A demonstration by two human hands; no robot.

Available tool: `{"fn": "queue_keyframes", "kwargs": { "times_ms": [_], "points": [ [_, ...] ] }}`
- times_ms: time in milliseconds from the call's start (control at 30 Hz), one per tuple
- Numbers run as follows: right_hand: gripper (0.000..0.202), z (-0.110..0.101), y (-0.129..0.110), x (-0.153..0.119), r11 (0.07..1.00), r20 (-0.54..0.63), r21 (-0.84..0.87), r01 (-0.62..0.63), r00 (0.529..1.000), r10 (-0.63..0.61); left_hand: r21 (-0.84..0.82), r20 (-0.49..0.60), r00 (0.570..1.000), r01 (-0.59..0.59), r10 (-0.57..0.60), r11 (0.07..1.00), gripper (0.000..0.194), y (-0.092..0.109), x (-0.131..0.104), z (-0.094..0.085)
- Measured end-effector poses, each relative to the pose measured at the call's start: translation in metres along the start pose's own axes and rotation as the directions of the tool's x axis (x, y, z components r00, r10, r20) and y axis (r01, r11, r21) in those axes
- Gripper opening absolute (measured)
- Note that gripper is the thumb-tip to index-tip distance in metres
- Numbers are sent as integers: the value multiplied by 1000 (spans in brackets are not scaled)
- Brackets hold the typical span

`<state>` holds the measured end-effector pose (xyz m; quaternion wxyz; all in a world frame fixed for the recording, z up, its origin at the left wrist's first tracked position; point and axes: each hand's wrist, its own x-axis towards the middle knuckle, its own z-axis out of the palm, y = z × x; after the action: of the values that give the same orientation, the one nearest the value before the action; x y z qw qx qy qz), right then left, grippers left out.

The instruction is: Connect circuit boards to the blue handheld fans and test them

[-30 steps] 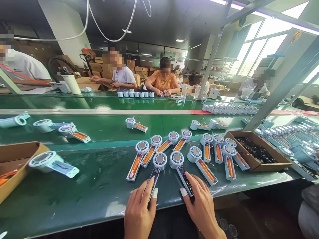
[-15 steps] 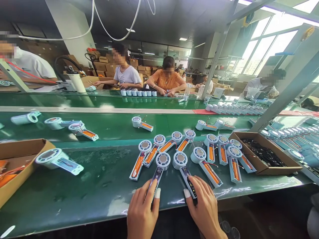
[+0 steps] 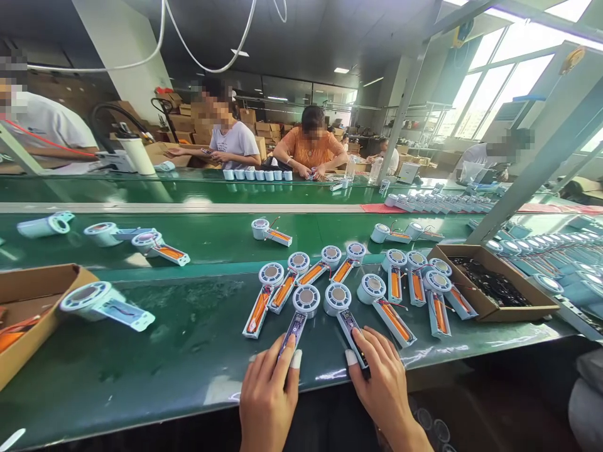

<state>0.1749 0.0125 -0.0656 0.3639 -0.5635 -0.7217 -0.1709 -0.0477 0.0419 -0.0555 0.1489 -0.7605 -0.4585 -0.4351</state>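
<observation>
My left hand [image 3: 269,388] is closed on the handle of a pale blue round-headed unit [image 3: 306,298], its index finger on the dark circuit board [image 3: 295,326] in the handle. In the same way my right hand [image 3: 380,378] grips a second such unit [image 3: 338,297], fingers lying over its board [image 3: 349,321]. Both thumbs wear white fingertip covers and press the handles' inner sides. The two heads point away from me, close together but apart. Around them lie several similar units with orange strips in open handles, such as one at the left [image 3: 260,312] and one at the right [image 3: 394,322].
An open carton [image 3: 513,312] with dark parts stands at the right, and another carton [image 3: 51,276] with orange parts at the left. One unit [image 3: 89,300] lies beside it. More units rest on the green belt [image 3: 320,232]. A slanted metal post [image 3: 518,169] rises at the right. Several co-workers [image 3: 311,147] sit opposite.
The view has shifted slightly, so most things sit a little further left. Both hands keep their hold on the same two units.
</observation>
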Motion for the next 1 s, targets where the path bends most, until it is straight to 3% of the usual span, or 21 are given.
{"fn": "queue_keyframes", "kwargs": {
  "times_ms": [533,700,1000],
  "points": [
    [38,0,-1,1,1000,10,-9,-12,1000,13,36,25,1000,8,-9,999,29,2,-1,-2],
    [49,0,-1,-2,1000,60,-25,-5,998,7,46,58,998,0,-3,999,33,1,0,-4],
    [53,4,0,-5,1000,33,-29,-8,999,9,49,52,999,10,-12,999,30,0,-1,-3]
  ]
}}
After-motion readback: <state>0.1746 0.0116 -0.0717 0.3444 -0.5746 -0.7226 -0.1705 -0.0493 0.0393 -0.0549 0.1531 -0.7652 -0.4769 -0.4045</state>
